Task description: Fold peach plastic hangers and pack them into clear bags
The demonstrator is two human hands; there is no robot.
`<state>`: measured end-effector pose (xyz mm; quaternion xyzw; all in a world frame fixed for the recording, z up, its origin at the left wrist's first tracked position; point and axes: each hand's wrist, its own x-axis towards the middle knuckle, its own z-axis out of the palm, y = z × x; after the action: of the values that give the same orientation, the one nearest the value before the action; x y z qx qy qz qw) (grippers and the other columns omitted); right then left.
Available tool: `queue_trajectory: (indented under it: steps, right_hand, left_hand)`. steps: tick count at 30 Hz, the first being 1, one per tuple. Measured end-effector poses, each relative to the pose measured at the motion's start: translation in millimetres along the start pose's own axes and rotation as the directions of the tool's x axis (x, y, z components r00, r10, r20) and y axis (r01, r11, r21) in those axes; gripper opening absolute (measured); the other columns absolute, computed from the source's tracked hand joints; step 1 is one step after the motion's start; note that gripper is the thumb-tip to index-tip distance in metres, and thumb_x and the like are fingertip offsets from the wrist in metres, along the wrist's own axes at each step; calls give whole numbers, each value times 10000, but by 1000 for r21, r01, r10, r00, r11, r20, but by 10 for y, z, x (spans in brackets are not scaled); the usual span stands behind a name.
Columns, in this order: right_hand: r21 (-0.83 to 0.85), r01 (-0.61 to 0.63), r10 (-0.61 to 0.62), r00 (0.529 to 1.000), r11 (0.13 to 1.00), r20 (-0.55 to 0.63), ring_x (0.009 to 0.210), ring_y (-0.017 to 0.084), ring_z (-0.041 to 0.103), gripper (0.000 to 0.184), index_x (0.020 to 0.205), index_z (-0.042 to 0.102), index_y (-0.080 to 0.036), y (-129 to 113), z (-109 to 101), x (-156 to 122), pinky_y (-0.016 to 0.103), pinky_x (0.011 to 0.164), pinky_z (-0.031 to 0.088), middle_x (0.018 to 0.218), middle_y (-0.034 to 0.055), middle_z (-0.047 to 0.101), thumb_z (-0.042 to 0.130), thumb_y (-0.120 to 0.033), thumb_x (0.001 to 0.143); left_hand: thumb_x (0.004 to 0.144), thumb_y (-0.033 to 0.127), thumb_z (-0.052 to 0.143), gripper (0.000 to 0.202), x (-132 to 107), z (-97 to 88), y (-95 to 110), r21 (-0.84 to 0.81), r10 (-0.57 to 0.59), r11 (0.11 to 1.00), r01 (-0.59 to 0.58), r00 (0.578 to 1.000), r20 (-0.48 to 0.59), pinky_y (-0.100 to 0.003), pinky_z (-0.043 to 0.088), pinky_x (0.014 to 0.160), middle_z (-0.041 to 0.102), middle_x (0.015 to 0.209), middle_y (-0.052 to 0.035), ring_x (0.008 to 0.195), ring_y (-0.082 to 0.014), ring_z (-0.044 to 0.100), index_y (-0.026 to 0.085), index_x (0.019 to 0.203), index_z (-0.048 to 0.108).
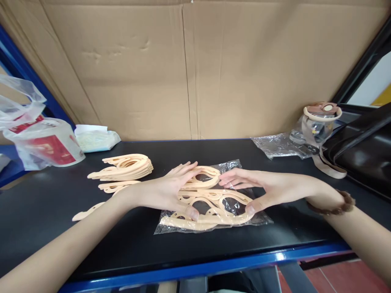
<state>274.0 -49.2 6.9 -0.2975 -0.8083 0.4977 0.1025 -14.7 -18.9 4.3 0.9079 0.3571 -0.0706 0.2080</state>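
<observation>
A bundle of peach-coloured plastic hangers (pixel 210 199) lies on a clear plastic bag (pixel 259 219) in the middle of the black table. My left hand (pixel 166 189) clasps the bundle's left side, thumb at the front and fingers over the back. My right hand (pixel 259 187) clasps the right side the same way. Both hands press the hangers together between them. A brown beaded bracelet (pixel 334 207) sits on my right wrist.
A stack of the same hangers (pixel 125 167) and loose ones (pixel 116 186) lie to the left. Plastic bags (pixel 45 142) and a tissue pack (pixel 94 138) sit far left. A lidded jar (pixel 320 120), crumpled wrap (pixel 275 146) and a black bag (pixel 360 150) stand right. A cardboard wall (pixel 195 69) backs the table; its blue edge (pixel 214 266) is near.
</observation>
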Motion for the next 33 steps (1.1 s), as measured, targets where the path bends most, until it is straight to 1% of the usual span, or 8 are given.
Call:
queue_trajectory:
  steps: [6, 10, 17, 21, 24, 27, 30, 33]
  right_hand:
    - [-207, -192, 163, 975, 959, -149, 885, 185, 603, 588, 1381, 381, -229, -1, -121, -123, 347, 795, 490, 1042, 54, 642, 559, -460, 870]
    - [-21, -234, 229, 964, 972, -133, 811, 182, 619, 590, 1342, 405, -194, 31, -114, -121, 320, 714, 499, 908, 53, 657, 568, -486, 856]
    - [315, -103, 126, 991, 944, -54, 959, 194, 636, 573, 1375, 345, -196, 12, -48, -29, 390, 871, 494, 1123, 114, 652, 585, -355, 880]
    - [385, -46, 30, 998, 922, 48, 1173, 209, 549, 555, 1434, 265, -206, -38, 9, -1, 426, 1003, 417, 1339, 138, 524, 502, -262, 935]
    - [354, -37, 15, 998, 934, 65, 1230, 200, 504, 583, 1464, 215, -227, -21, 26, 12, 416, 1031, 394, 1381, 124, 493, 482, -221, 946]
    - [336, -32, 45, 999, 941, -30, 1098, 197, 597, 579, 1454, 235, -229, 30, 11, 27, 408, 947, 460, 1283, 130, 577, 498, -235, 938]
    - [348, -47, 87, 991, 936, -98, 923, 188, 660, 573, 1431, 257, -203, 56, -2, 47, 387, 821, 516, 1138, 140, 659, 517, -281, 926]
    - [365, -57, 102, 989, 929, -105, 872, 187, 667, 591, 1420, 264, -186, 46, 8, 65, 382, 789, 525, 1076, 143, 685, 536, -325, 913]
  left_hand:
    - [657, 804, 527, 1116, 16, 92, 71, 53, -55, 997, 59, 995, -84, -588, 59, 1117, -42, 1576, -120, 1415, -380, -88, 248, 1507, 64]
    - [703, 794, 477, 1081, 23, 170, 80, 106, -3, 994, 18, 990, -142, -588, 31, 1119, -16, 1572, -123, 1425, -356, -56, 228, 1507, 28]
    - [683, 831, 436, 1139, 14, 192, 147, 133, -30, 990, 51, 987, -158, -594, 9, 1122, 6, 1567, -145, 1423, -377, -21, 159, 1505, 24]
    - [706, 770, 511, 1058, 25, 204, 164, 114, 36, 993, -10, 974, -225, -603, 25, 1124, 109, 1573, -125, 1427, -376, 47, 228, 1509, 86]
    - [730, 691, 579, 958, -5, 161, 208, 73, 118, 992, -103, 965, -236, -589, 89, 1131, 179, 1569, -78, 1429, -366, 90, 295, 1496, 160]
    - [728, 648, 622, 861, -79, 68, 280, 30, 116, 993, -113, 971, -209, -519, 260, 1103, 265, 1539, -61, 1404, -356, 208, 318, 1453, 294]
    - [785, 566, 614, 585, -151, -15, 338, 12, 24, 1000, -21, 970, -242, -388, 458, 926, 497, 1338, -62, 1179, -279, 515, 302, 1295, 502]
    - [898, 490, 487, 347, -186, -55, 353, 13, -14, 1000, 19, 952, -307, -316, 477, 823, 603, 1106, -32, 966, -203, 605, 264, 1133, 608]
